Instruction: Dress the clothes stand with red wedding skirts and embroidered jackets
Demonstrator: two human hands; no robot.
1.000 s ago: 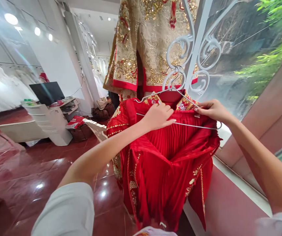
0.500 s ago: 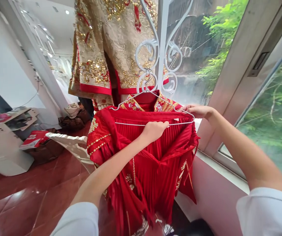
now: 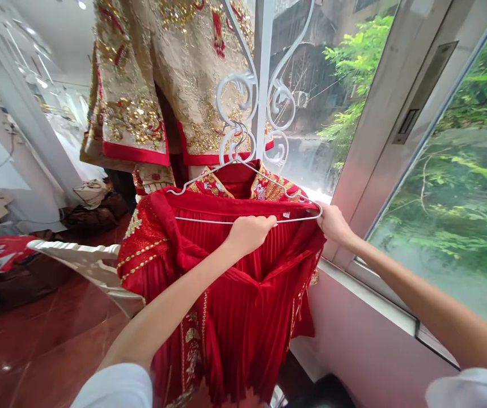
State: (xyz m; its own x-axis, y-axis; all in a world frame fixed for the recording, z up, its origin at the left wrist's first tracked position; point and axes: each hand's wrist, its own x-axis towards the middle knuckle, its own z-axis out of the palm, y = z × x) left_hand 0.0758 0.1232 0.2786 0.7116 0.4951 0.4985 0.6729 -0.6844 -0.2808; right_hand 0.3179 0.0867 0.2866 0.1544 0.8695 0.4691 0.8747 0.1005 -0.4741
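A red pleated skirt [image 3: 238, 309] with a red waistband hangs in front of me, its waist gaping in the middle. A thin white wire hanger [image 3: 298, 220] lies across it, and the skirt's right end is at the hanger's right corner. My left hand [image 3: 249, 233] is closed around the hanger's lower bar. At the right corner, my right hand [image 3: 333, 224] is closed on the skirt's waistband, its fingertips partly hidden behind the cloth. Behind the skirt hangs a red jacket [image 3: 141, 243] with gold embroidery and a stand collar.
A white scrolled metal stand [image 3: 261, 79] carries the hanger hooks. Above hangs a gold sequined garment [image 3: 130, 113] with red trim. To the right are a window frame [image 3: 379, 136] and sill. A white chair [image 3: 85, 255] and dark bags [image 3: 90, 215] stand on the left.
The view has shifted right, so everything sits further left. My right hand has moved down slightly at the hanger's right end, fingers now wrapped over the waistband. My left hand keeps its hold.
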